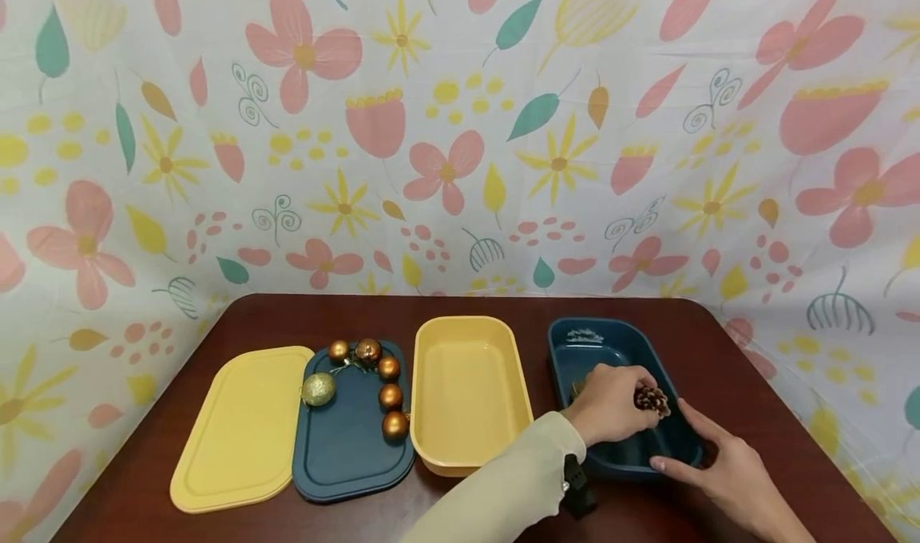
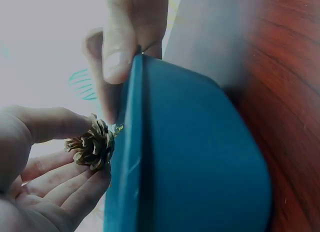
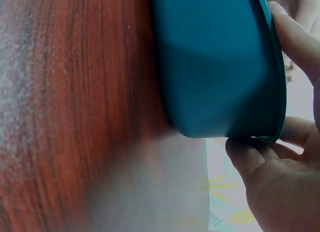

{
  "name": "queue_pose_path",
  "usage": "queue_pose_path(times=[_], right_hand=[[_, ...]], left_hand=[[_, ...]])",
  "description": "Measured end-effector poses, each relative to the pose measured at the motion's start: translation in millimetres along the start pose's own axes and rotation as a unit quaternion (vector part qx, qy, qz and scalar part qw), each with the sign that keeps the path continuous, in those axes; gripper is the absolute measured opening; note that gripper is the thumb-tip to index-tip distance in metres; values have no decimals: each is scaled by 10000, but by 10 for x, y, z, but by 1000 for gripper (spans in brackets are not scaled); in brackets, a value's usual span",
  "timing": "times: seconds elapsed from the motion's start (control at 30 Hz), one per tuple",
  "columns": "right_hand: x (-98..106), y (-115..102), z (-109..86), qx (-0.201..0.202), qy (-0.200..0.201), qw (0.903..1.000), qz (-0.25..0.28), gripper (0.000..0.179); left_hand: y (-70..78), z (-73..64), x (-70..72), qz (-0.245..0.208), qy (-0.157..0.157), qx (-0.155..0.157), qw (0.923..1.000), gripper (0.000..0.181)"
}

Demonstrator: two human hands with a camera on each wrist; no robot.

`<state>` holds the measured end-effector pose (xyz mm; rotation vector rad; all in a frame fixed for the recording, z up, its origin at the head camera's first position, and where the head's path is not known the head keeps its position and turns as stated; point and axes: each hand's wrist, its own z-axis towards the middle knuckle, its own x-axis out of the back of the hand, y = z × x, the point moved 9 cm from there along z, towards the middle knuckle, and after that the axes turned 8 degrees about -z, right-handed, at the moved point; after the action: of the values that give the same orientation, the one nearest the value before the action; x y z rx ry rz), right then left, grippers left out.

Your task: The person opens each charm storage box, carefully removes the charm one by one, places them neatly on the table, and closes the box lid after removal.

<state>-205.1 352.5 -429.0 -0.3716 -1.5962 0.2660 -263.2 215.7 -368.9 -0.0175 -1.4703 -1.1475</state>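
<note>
My left hand [image 1: 614,403] is over the dark blue container [image 1: 679,443], holding a brown pine cone [image 1: 652,400] between thumb and fingers. In the left wrist view, the pine cone [image 2: 94,146] is level with the container's rim, with a bit of gold glitter beside it. My right hand [image 1: 733,471] holds the near right corner of the container by its rim, as the right wrist view also shows. A gold bit [image 1: 577,388] peeks out left of my left hand, mostly hidden.
Left of the blue container stands a yellow container [image 1: 467,391]. Further left lies a blue lid [image 1: 345,455] bearing several copper baubles [image 1: 390,397] and a gold glitter bauble [image 1: 319,389]. A yellow lid [image 1: 240,427] lies beyond. Behind the table [image 1: 503,511] hangs a floral cloth [image 1: 446,168].
</note>
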Motion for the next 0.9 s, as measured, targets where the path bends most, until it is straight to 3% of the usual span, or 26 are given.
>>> queue_pose_path(times=[0.43,0.7,0.9], right_hand=[[-43,4,16,-24,-111,9999,-3,103],[-63,19,54,-117,-318,9994,-105,104],[-89,56,60,-223,-433,9985,-242,106]], left_hand=[[187,-179,351,-746,32,-398,9964,33],[280,-398,559,-397,157,-856,9954,33],[211,-547,747,-416,432,-1029,9929,34]])
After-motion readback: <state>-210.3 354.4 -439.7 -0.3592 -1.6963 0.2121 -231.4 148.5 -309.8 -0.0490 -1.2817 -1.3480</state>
